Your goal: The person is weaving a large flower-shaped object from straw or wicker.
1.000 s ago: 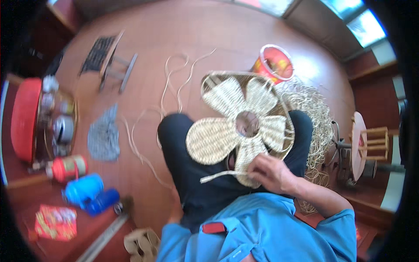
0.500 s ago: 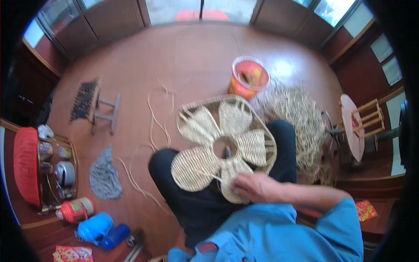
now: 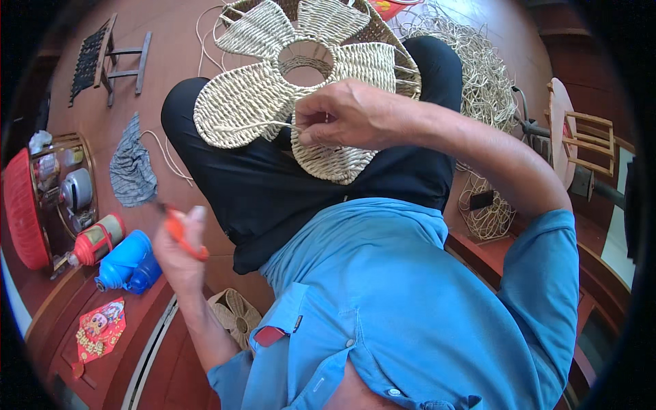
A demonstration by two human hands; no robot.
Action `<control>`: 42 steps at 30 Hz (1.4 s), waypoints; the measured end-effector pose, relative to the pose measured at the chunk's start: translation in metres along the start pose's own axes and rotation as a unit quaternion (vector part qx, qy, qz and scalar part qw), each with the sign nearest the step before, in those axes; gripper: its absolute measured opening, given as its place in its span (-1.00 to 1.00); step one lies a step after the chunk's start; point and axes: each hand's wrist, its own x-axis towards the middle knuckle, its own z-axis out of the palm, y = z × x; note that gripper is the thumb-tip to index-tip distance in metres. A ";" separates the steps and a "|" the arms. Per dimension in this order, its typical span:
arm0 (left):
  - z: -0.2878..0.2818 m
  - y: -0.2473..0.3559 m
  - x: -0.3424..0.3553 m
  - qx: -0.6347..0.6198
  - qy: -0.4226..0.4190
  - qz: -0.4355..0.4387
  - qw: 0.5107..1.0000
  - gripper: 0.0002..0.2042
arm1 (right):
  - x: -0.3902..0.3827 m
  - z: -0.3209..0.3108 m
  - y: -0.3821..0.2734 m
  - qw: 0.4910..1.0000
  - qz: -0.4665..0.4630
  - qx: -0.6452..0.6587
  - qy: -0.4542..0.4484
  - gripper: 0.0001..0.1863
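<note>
A woven straw flower-shaped piece (image 3: 243,104) with a round hole in the middle rests across my knees, with a woven rim behind its upper petals. My right hand (image 3: 331,117) is closed on the lower petal, gripping it or the loose straw cord (image 3: 256,127) there; my fingertips are partly hidden. My left hand (image 3: 181,249) is raised at the left, wrapped round orange-handled scissors (image 3: 176,229), slightly blurred, with the dark blades pointing up.
A straw-cord heap (image 3: 488,82) and a round board (image 3: 557,137) lie right. Left are a small stool (image 3: 102,58), grey cloth (image 3: 133,171), red tray (image 3: 22,208), thermoses (image 3: 119,260) and red paper (image 3: 101,331). Another woven piece (image 3: 236,314) lies low left.
My left hand has risen from beside my leg and now shows orange scissors. My right hand stays on the lower petal. The view has tilted down toward my lap.
</note>
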 end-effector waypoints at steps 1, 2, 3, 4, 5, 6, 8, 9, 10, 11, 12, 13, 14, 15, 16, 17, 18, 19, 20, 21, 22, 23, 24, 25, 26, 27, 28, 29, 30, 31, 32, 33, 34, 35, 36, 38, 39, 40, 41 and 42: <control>0.008 0.006 -0.008 0.113 -0.023 0.061 0.991 -0.70 | 0.002 -0.003 -0.003 1.000 -0.006 -0.013 -0.007 -0.72; 0.015 0.008 -0.018 0.225 -0.043 0.114 0.967 -0.72 | 0.007 -0.002 -0.005 1.000 -0.012 -0.010 -0.010 -0.72; 0.024 0.012 -0.026 0.243 -0.063 0.153 0.956 -0.77 | 0.012 -0.001 -0.007 0.999 -0.033 -0.029 -0.015 -0.71; 0.032 0.030 -0.034 0.261 -0.089 0.184 0.943 -0.81 | 0.015 0.000 -0.009 0.997 -0.052 -0.045 -0.019 -0.71; 0.037 0.033 -0.040 0.277 -0.108 0.176 0.939 -0.81 | 0.019 -0.004 -0.019 0.997 -0.040 -0.049 -0.037 -0.71; 0.043 0.034 -0.042 0.291 -0.128 0.172 0.932 -0.80 | 0.020 -0.004 -0.020 0.997 -0.042 -0.046 -0.034 -0.71; 0.049 0.035 -0.042 0.335 -0.145 0.185 0.913 -0.81 | 0.024 -0.004 -0.019 0.995 -0.070 -0.066 -0.040 -0.71; 0.054 0.036 -0.040 0.350 -0.156 0.186 0.905 -0.82 | 0.025 -0.005 -0.020 0.995 -0.072 -0.065 -0.039 -0.71; 0.057 0.039 -0.039 0.365 -0.167 0.188 0.897 -0.83 | 0.027 -0.005 -0.020 0.995 -0.067 -0.064 -0.048 -0.71; 0.060 0.042 -0.038 0.381 -0.167 0.204 0.886 -0.84 | 0.028 -0.004 -0.021 0.994 -0.063 -0.062 -0.057 -0.70; 0.063 0.045 -0.036 0.382 -0.166 0.204 0.886 -0.84 | 0.028 -0.004 -0.021 0.994 -0.064 -0.062 -0.057 -0.70; 0.064 0.049 -0.034 0.380 -0.173 0.212 0.884 -0.85 | 0.029 -0.004 -0.021 0.994 -0.058 -0.067 -0.060 -0.70; 0.067 0.052 -0.033 0.377 -0.179 0.219 0.882 -0.85 | 0.029 -0.004 -0.021 0.994 -0.053 -0.072 -0.063 -0.69; 0.070 0.053 -0.030 0.378 -0.179 0.219 0.881 -0.85 | 0.028 -0.004 -0.021 0.994 -0.053 -0.071 -0.062 -0.69; 0.073 0.055 -0.028 0.375 -0.178 0.233 0.880 -0.85 | 0.026 -0.005 -0.021 0.994 -0.058 -0.072 -0.058 -0.70; 0.076 0.056 -0.025 0.372 -0.178 0.246 0.877 -0.85 | 0.025 -0.005 -0.021 0.994 -0.063 -0.074 -0.053 -0.72; 0.076 0.057 -0.023 0.373 -0.177 0.245 0.877 -0.85 | 0.024 -0.006 -0.023 0.994 -0.064 -0.072 -0.054 -0.72; 0.077 0.057 -0.021 0.379 -0.188 0.239 0.874 -0.80 | 0.023 -0.007 -0.026 0.993 -0.069 -0.066 -0.068 -0.73; 0.078 0.058 -0.020 0.386 -0.199 0.233 0.870 -0.73 | 0.022 -0.007 -0.027 0.992 -0.073 -0.060 -0.081 -0.75; 0.079 0.059 -0.018 0.387 -0.200 0.234 0.869 -0.73 | 0.022 -0.005 -0.027 0.992 -0.072 -0.059 -0.080 -0.75; 0.080 0.060 -0.016 0.388 -0.200 0.240 0.867 -0.78 | 0.023 -0.001 -0.027 0.993 -0.071 -0.057 -0.080 -0.76; 0.081 0.061 -0.015 0.389 -0.200 0.246 0.865 -0.82 | 0.023 0.001 -0.026 0.993 -0.069 -0.056 -0.080 -0.78; 0.081 0.062 -0.015 0.391 -0.200 0.245 0.864 -0.82 | 0.024 0.002 -0.028 0.993 -0.070 -0.054 -0.080 -0.78; 0.083 0.063 -0.015 0.392 -0.201 0.249 0.863 -0.81 | 0.024 0.003 -0.029 0.992 -0.070 -0.056 -0.085 -0.78; 0.084 0.063 -0.015 0.393 -0.202 0.253 0.861 -0.80 | 0.025 0.004 -0.030 0.992 -0.070 -0.057 -0.091 -0.78; 0.086 0.064 -0.014 0.394 -0.203 0.253 0.860 -0.80 | 0.026 0.005 -0.029 0.992 -0.070 -0.055 -0.090 -0.78; 0.089 0.064 -0.013 0.388 -0.202 0.266 0.859 -0.80 | 0.027 0.007 -0.028 0.992 -0.064 -0.058 -0.089 -0.79; 0.091 0.065 -0.012 0.383 -0.201 0.278 0.858 -0.80 | 0.027 0.008 -0.027 0.993 -0.058 -0.060 -0.088 -0.79; 0.092 0.065 -0.012 0.384 -0.201 0.277 0.858 -0.80 | 0.026 0.008 -0.027 0.993 -0.059 -0.059 -0.088 -0.79; 0.092 0.066 -0.012 0.384 -0.196 0.286 0.856 -0.80 | 0.026 0.007 -0.027 0.992 -0.066 -0.062 -0.088 -0.78; 0.093 0.066 -0.012 0.385 -0.192 0.294 0.854 -0.79 | 0.025 0.007 -0.027 0.992 -0.073 -0.064 -0.087 -0.78; 0.093 0.067 -0.011 0.385 -0.192 0.294 0.854 -0.79 | 0.024 0.007 -0.027 0.992 -0.072 -0.064 -0.086 -0.78; 0.094 0.068 -0.011 0.390 -0.197 0.289 0.852 -0.79 | 0.023 0.007 -0.026 0.993 -0.072 -0.057 -0.080 -0.77; 0.094 0.069 -0.010 0.394 -0.202 0.284 0.850 -0.79 | 0.022 0.007 -0.026 0.993 -0.072 -0.050 -0.073 -0.77; 0.095 0.069 -0.009 0.395 -0.203 0.284 0.850 -0.79 | 0.021 0.008 -0.025 0.994 -0.071 -0.049 -0.073 -0.77; 0.095 0.070 -0.008 0.397 -0.202 0.286 0.848 -0.78 | 0.019 0.009 -0.023 0.993 -0.095 -0.038 -0.055 -0.78; 0.095 0.070 -0.008 0.398 -0.202 0.286 0.848 -0.78 | 0.019 0.009 -0.022 0.993 -0.095 -0.038 -0.055 -0.78; 0.095 0.071 -0.007 0.399 -0.210 0.277 0.849 -0.78 | 0.019 0.009 -0.022 0.993 -0.098 -0.038 -0.058 -0.78; 0.095 0.071 -0.007 0.400 -0.218 0.268 0.849 -0.78 | 0.019 0.010 -0.022 0.992 -0.100 -0.039 -0.061 -0.79; 0.095 0.072 -0.007 0.399 -0.218 0.268 0.849 -0.78 | 0.019 0.009 -0.022 0.992 -0.100 -0.040 -0.061 -0.79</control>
